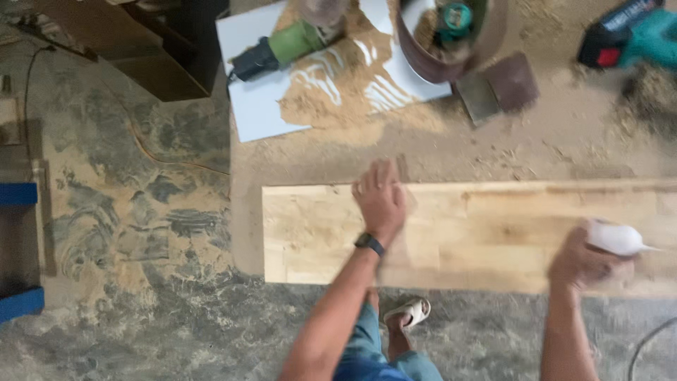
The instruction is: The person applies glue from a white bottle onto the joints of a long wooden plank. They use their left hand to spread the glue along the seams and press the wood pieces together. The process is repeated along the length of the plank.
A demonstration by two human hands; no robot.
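Note:
A long pale wooden board (493,233) lies across a dusty workbench. My left hand (381,197) rests flat on the board near its left part, fingers spread, a dark watch on the wrist. My right hand (585,261) is over the board's right part, closed around a white bottle (617,238) with a thin nozzle pointing right. The picture is blurred by motion.
Sawdust covers the workbench (451,152). At the back lie a green and black power tool (282,48) on a white sheet (257,106), a brown round container (437,42), a dark sanding block (497,88) and a teal drill (631,35). A blue frame (17,247) stands left.

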